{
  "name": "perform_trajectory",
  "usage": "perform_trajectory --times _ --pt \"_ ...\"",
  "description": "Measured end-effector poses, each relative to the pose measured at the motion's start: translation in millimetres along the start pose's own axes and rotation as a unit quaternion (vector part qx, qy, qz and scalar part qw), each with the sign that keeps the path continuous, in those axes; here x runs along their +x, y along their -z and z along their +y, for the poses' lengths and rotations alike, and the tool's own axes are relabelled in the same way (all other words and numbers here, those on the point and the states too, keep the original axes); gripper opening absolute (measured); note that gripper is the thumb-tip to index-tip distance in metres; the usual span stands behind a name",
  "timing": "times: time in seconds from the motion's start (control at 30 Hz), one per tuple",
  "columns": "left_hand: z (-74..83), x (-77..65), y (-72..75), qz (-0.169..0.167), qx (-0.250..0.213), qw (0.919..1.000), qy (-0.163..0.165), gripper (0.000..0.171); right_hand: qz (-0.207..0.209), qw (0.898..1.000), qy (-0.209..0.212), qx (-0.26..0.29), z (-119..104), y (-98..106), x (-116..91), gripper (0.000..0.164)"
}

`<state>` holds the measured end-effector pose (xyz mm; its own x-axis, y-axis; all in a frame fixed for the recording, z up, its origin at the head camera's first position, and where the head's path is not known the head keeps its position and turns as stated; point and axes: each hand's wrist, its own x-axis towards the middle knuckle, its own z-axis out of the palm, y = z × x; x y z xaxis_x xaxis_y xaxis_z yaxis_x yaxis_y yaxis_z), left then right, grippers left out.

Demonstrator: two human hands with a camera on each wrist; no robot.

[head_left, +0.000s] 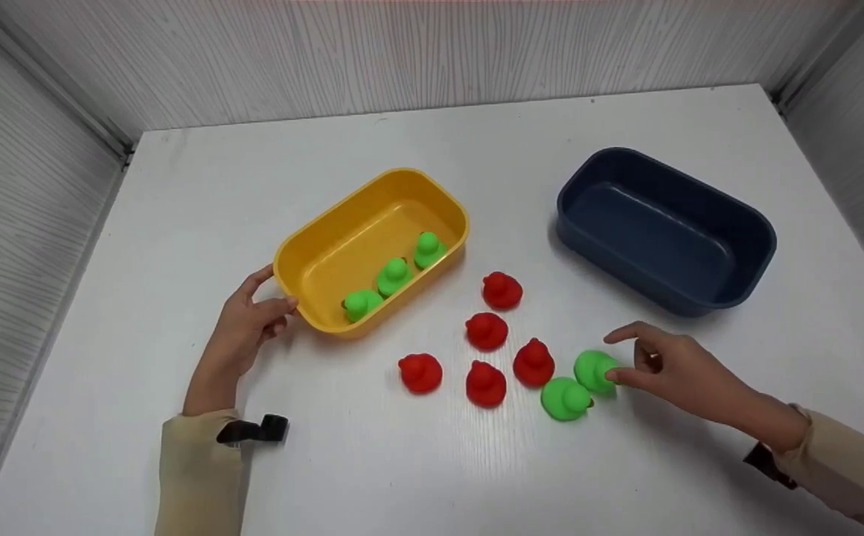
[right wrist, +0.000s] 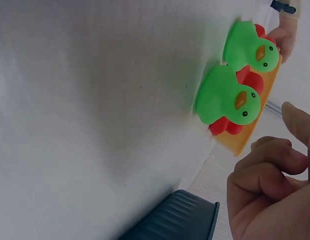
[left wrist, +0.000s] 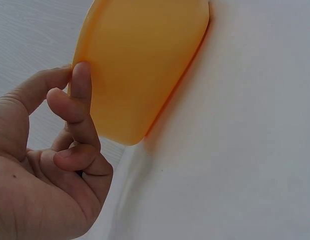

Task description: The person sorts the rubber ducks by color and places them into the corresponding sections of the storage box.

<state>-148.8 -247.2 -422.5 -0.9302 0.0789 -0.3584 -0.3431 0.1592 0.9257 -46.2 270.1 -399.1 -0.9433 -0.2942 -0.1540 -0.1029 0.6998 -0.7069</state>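
My left hand [head_left: 253, 316] pinches the near left end of a yellow plastic bin [head_left: 327, 212] by its rim, thumb and finger on either side of the wall in the left wrist view. Inside the bin sit three green toy ducks [head_left: 396, 275] along its near side. My right hand [head_left: 673, 368] is at a green duck [head_left: 594, 370] on the table, thumb and forefinger spread apart, the other fingers bent. The thumb tip overlaps that duck's head in the head view. Touching it on the near left is a second green duck [head_left: 567, 400]. Neither duck is held.
Several red toy ducks [head_left: 486, 385] lie on the white table [head_left: 365, 469] between the bin and my right hand. A dark blue bin [head_left: 655, 223], with nothing inside, stands at the back right. Pale wood-grain panels [head_left: 402, 59] enclose the table's back and sides.
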Motion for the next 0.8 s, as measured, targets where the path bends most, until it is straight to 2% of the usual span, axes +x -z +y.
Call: perform_trajectory --times 0.23,0.8 --pt "1.2 0.6 -0.7 0.000 -0.009 1.0000 0.004 0.075 -0.025 1.000 -0.010 0.001 12 -5 -5 0.041" --pt "-0.5 1.0 -0.1 0.001 -0.003 1.0000 0.003 0.075 -0.009 1.000 -0.013 0.005 19 -12 -7 0.032"
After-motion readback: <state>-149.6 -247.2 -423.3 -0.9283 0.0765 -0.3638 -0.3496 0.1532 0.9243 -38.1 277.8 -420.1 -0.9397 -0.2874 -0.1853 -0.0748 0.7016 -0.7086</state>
